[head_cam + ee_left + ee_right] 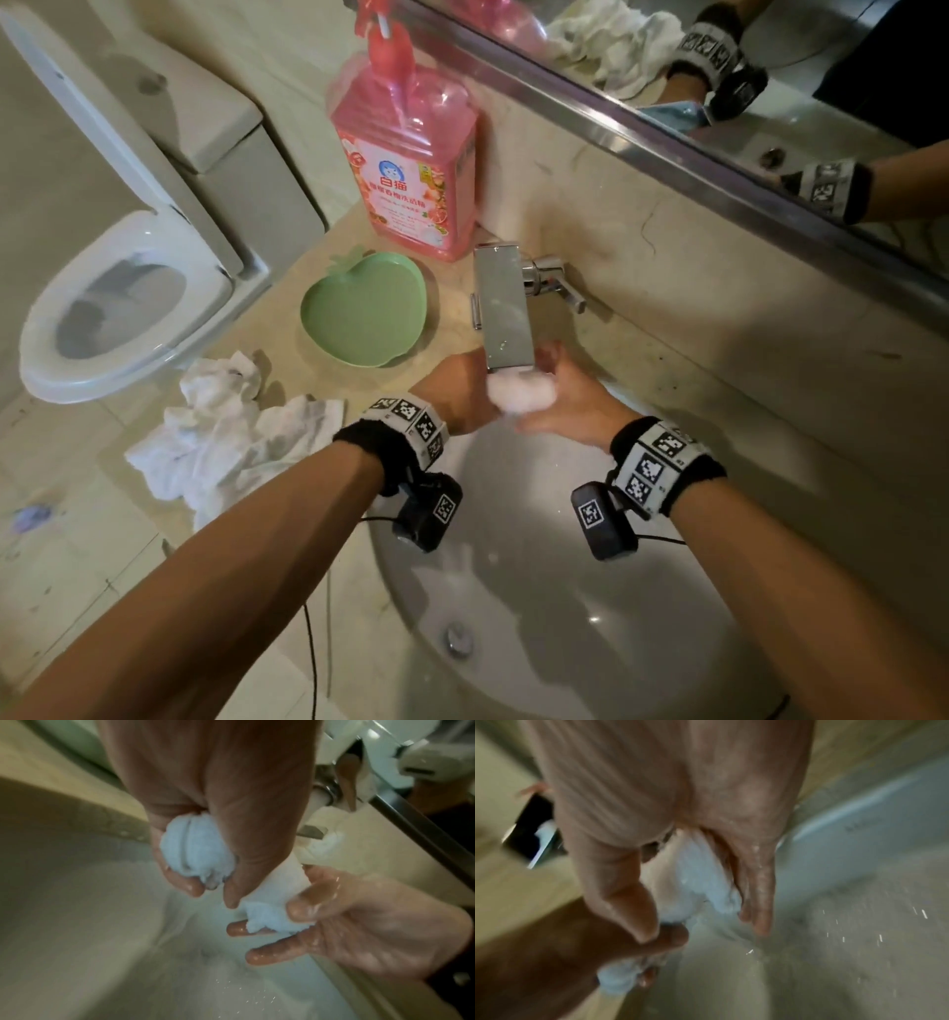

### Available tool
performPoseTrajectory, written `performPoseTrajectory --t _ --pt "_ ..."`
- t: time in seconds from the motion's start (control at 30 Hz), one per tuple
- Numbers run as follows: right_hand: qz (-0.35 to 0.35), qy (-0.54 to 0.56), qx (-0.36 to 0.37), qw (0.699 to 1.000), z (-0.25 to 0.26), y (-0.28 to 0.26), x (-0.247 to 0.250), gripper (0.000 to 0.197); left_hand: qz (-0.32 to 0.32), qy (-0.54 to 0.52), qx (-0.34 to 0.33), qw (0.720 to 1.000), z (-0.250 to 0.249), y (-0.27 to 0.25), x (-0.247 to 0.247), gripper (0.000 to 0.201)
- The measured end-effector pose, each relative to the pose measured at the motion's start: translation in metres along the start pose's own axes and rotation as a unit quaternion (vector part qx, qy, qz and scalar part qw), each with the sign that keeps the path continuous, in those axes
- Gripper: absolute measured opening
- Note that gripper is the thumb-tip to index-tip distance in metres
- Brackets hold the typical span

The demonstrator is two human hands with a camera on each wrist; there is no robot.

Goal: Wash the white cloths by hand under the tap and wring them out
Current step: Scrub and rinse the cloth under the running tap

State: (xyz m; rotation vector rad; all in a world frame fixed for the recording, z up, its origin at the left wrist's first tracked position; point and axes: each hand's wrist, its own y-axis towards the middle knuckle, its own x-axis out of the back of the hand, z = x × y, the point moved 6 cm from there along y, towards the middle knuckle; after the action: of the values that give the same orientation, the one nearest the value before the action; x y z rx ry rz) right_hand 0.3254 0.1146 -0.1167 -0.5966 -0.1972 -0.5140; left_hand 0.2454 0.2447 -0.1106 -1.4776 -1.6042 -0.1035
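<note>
The wet white cloth [521, 394] sits bunched between both hands directly under the spout of the chrome tap [502, 308], above the basin [539, 591]. The left hand [457, 395] has its fingers and thumb curled tight round one balled end; the right hand [570, 406] takes the other end, thumb pressing cloth against looser, nearly straight fingers [272, 953]. Both hands are glistening wet.

Soaked terry of this kind likely handles soft and limp, heavier than when dry, and a little slick — it gives no stiffness of its own, so the hold has to be a full fist on each end, not fingertips. For wringing, the firmest purchase is probably at the two ends either side of the present grip, with the middle left free to twist.

Left of the grip, on the counter, lies a heap of more white cloths [231, 437]. Beyond the left hand stand a green apple-shaped dish [364, 313] and a pink pump bottle [411, 154]; its label shows a cat face and the characters 白猫, with smaller print below too blurred to read.
</note>
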Motion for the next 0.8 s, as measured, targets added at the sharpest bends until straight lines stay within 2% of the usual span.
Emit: performPoseTrajectory --t 0.03,0.07,0.1,0.2,0.3,0.37,0.43,0.53,0.67,0.73,0.8 --pt "0.021 0.056 -0.033 0.998 -0.006 -0.002 -0.001 0.087 -0.013 0.03 0.002 0.999 -0.004 -0.001 0.001 0.04" --pt "0.029 0.067 -0.052 0.996 -0.009 -0.003 -0.002 0.092 -0.018 0.05 0.002 0.999 -0.009 -0.002 0.002 0.038" --pt "0.03 0.033 -0.053 0.998 -0.007 -0.003 -0.002 0.092 -0.012 0.076 -0.003 0.997 -0.015 -0.005 0.001 0.036" --pt "0.024 -0.148 -0.027 0.988 0.0 0.008 -0.009 0.07 -0.003 0.181 -0.038 0.983 -0.032 -0.01 -0.003 0.034" --pt "0.009 -0.25 0.006 0.968 0.009 0.011 -0.018 0.059 -0.038 0.187 0.009 0.982 -0.028 -0.007 0.001 0.024" --pt "-0.026 -0.328 0.06 0.942 0.016 0.011 -0.022 0.042 -0.038 0.187 0.026 0.981 -0.026 -0.004 -0.003 0.016" --pt "-0.054 -0.372 0.087 0.923 0.018 0.011 -0.023 0.024 -0.025 0.213 0.027 0.976 -0.024 0.001 -0.007 0.019" --pt "-0.059 -0.421 0.087 0.901 0.015 0.01 -0.026 0.016 0.009 0.243 0.025 0.97 -0.018 0.006 -0.018 0.029" --pt "-0.037 -0.418 0.065 0.905 0.01 0.012 -0.024 0.018 0.019 0.253 -0.004 0.967 -0.022 0.007 -0.024 0.04" --pt "-0.022 -0.386 0.052 0.921 0.007 0.013 -0.02 0.024 0.031 0.242 -0.025 0.97 -0.023 0.008 -0.024 0.044" --pt "-0.023 -0.336 0.051 0.94 0.008 0.01 -0.014 0.037 0.039 0.208 -0.047 0.976 -0.023 0.006 -0.018 0.047"
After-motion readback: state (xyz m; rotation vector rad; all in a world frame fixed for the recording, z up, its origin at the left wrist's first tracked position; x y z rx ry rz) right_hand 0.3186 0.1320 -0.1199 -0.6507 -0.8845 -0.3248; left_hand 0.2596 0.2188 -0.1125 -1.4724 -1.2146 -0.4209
